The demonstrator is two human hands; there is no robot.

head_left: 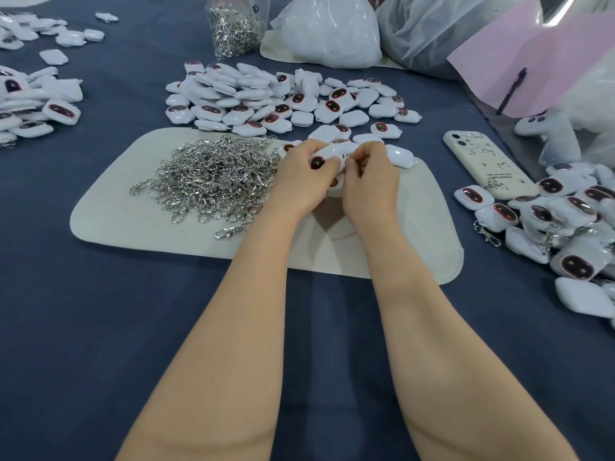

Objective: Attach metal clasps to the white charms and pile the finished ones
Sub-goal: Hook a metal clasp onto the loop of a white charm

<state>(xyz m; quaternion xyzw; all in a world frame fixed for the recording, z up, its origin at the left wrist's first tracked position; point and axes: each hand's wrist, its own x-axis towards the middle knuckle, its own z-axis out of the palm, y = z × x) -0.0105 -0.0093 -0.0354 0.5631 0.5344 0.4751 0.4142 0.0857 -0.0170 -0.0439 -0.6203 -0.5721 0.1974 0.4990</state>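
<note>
My left hand point(301, 181) grips a white charm point(327, 156) with a dark oval face, held over the beige mat point(416, 234). My right hand point(369, 176) pinches at the charm's right end, where a small metal piece shows between the fingers. A heap of loose metal clasps point(213, 178) lies on the mat just left of my hands. A big pile of white charms point(279, 98) sits beyond the mat. At the right edge lies a pile of charms with clasps on them point(562, 224).
A phone in a cream case point(482, 163) lies right of the mat. A clear bag of clasps point(234, 26) and white plastic bags point(329, 31) stand at the back. More charms point(36, 98) lie at the far left. A pink sheet point(532, 58) leans at back right.
</note>
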